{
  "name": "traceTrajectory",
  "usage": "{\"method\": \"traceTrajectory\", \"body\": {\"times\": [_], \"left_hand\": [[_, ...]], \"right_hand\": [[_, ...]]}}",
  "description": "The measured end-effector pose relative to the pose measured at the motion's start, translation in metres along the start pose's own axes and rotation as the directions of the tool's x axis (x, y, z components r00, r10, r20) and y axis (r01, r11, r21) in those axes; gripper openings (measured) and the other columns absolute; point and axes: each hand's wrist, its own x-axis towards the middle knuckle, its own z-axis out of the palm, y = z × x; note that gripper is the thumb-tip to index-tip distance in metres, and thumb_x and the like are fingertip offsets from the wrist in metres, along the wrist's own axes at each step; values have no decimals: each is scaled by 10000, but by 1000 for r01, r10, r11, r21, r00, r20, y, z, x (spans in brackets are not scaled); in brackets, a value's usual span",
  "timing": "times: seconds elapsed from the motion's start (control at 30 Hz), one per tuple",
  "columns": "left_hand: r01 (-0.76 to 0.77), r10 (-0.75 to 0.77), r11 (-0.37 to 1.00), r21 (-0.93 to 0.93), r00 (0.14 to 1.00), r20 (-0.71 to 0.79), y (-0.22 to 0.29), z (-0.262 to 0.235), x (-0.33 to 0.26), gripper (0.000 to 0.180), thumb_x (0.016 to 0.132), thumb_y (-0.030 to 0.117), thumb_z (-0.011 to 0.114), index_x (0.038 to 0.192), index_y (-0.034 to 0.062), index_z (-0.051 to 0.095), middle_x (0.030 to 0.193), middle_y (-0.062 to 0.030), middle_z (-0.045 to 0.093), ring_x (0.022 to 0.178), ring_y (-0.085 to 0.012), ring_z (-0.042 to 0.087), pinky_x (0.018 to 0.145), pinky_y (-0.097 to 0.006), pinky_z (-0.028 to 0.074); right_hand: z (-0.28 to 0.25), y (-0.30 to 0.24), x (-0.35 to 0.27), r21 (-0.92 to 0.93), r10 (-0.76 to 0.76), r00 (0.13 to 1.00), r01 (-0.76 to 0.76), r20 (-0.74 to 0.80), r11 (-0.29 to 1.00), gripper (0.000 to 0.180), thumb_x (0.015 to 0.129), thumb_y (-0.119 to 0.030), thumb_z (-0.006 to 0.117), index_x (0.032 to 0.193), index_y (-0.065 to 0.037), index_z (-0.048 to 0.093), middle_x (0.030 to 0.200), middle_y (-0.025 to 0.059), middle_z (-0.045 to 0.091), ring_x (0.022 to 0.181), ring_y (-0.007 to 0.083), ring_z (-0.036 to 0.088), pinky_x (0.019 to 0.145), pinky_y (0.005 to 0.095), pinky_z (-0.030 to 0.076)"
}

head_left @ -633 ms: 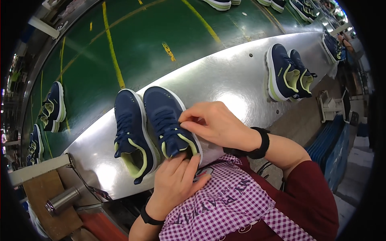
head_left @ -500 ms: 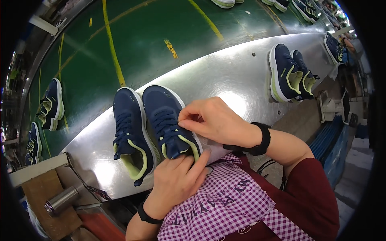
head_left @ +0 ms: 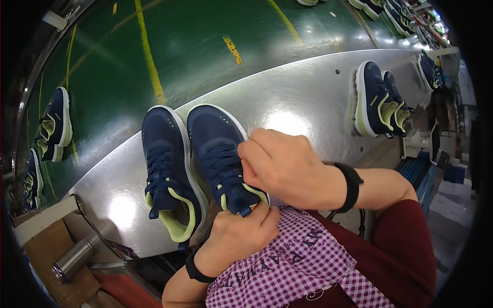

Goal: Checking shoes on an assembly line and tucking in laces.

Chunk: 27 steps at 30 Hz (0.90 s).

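Two navy sneakers with lime-green lining lie side by side on a shiny metal table [head_left: 308,97]. My left hand [head_left: 239,236] grips the heel end of the right sneaker [head_left: 218,151] from below. My right hand [head_left: 285,167], with a black wristband, pinches the laces and tongue at that shoe's opening. The left sneaker [head_left: 167,172] lies untouched beside it, laces tied.
Another navy pair [head_left: 377,100] rests at the table's right end. More pairs sit on the green floor at the left [head_left: 54,126] and along the top right. A metal cylinder [head_left: 74,256] lies on a wooden surface at lower left. Blue crates stand at right.
My right hand has slid from the shoe's side onto its laces. My left hand has closed up around the heel. The view has shifted slightly closer.
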Motion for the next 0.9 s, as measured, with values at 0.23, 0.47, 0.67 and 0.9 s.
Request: {"method": "traceTrajectory", "body": {"times": [0.23,0.47,0.67,0.9], "left_hand": [[-18,17,1000,-15,1000,-21,-3,2,-4,272,626,251,717,885,169,707,731,38,581,640,-98,600,452,-267,422],[-39,35,999,-28,992,-120,-2,3,-2,286,623,230,714,901,167,707,690,49,536,590,-92,568,434,-261,390],[-89,82,995,-37,984,-159,4,1,0,239,673,145,701,910,127,695,684,42,522,617,-111,550,476,-243,395],[-262,251,950,-172,964,-85,23,5,1,253,752,177,720,984,98,660,719,0,539,635,-165,556,531,-278,445]], "right_hand": [[-3,1,-10,46,66,989,-60,-130,997,225,786,17,644,1009,-12,634,863,117,638,711,267,647,609,344,525],[5,1,-29,92,-29,997,35,-67,995,427,753,79,585,1173,15,615,1087,163,634,896,322,647,728,363,543],[-26,8,-37,527,103,982,-171,156,832,623,779,-56,586,1361,73,408,1328,269,501,1197,436,525,1005,410,440],[10,-1,-72,415,272,948,-318,167,853,799,743,22,597,1464,18,254,1374,318,439,1239,459,489,1023,435,423]]}}
